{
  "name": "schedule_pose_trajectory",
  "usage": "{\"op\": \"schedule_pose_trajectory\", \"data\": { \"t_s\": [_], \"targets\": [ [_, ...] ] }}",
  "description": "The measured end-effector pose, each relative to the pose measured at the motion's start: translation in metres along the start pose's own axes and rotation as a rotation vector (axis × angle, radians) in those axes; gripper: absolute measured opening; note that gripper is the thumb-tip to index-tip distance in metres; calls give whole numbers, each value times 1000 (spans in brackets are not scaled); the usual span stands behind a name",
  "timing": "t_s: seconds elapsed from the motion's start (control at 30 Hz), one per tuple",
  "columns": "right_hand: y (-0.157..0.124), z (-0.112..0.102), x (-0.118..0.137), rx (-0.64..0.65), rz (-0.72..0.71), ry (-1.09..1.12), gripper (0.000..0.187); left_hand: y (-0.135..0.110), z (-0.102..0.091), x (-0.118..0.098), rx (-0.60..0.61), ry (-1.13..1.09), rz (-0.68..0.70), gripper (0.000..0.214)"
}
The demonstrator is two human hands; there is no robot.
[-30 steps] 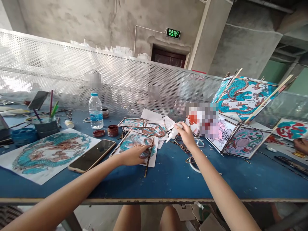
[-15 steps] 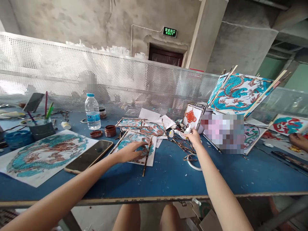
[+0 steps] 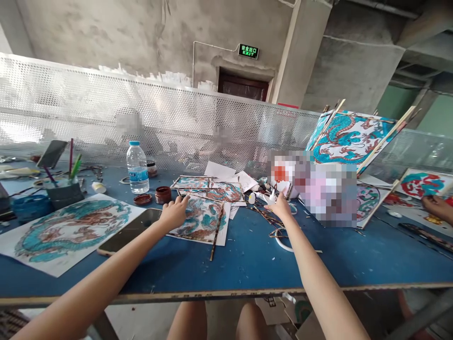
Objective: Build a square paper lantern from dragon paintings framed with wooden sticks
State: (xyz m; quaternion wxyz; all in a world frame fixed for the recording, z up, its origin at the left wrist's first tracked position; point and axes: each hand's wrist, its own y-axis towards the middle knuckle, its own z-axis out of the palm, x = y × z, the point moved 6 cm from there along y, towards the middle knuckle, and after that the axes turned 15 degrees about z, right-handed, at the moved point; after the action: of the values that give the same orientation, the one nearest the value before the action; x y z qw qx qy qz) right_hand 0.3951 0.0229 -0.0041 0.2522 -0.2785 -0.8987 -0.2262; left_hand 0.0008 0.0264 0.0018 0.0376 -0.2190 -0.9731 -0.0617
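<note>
My left hand [image 3: 173, 215] rests at the left edge of a blue-and-brown dragon painting [image 3: 203, 215], fingers stretched out and apart, holding nothing. Dark mottled strips edge this sheet; one strip [image 3: 217, 231] lies along its right side and sticks out past the bottom. Further right, my right hand [image 3: 280, 208] is closed around a small white bottle with a nozzle [image 3: 272, 195], partly hidden by the fingers. Under and beside that hand lies a heap of dark thin strips [image 3: 265, 216]. Another small white bottle [image 3: 252, 198] is just left of it.
A phone [image 3: 129, 232] and a dragon painting [image 3: 74, 231] lie at left. A water bottle [image 3: 137, 167] and a brown paint jar [image 3: 163, 194] stand behind. A tape roll [image 3: 283, 242] sits by my right forearm. Another person's hand [image 3: 438, 207] is at far right.
My left hand has drawn back left from the middle of the painting to its left edge. My right hand, still on the white bottle, has shifted slightly left and down.
</note>
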Motion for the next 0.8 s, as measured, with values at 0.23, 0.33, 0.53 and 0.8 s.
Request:
{"op": "schedule_pose_trajectory", "data": {
  "t_s": [0.23,0.33,0.53,0.8],
  "targets": [
    [-60,-63,57,-335,-533,413,59,2,-2,3,14,-142,-16,60],
    [-82,-53,76,-242,-653,378,45,2,-9,8,-38,-162,-18,57],
    [-100,18,99,84,-766,-156,39,6,-19,20,-97,-246,48,50],
    [-66,65,107,225,-608,-384,45,0,-18,27,42,-257,105,43]
  ]
}}
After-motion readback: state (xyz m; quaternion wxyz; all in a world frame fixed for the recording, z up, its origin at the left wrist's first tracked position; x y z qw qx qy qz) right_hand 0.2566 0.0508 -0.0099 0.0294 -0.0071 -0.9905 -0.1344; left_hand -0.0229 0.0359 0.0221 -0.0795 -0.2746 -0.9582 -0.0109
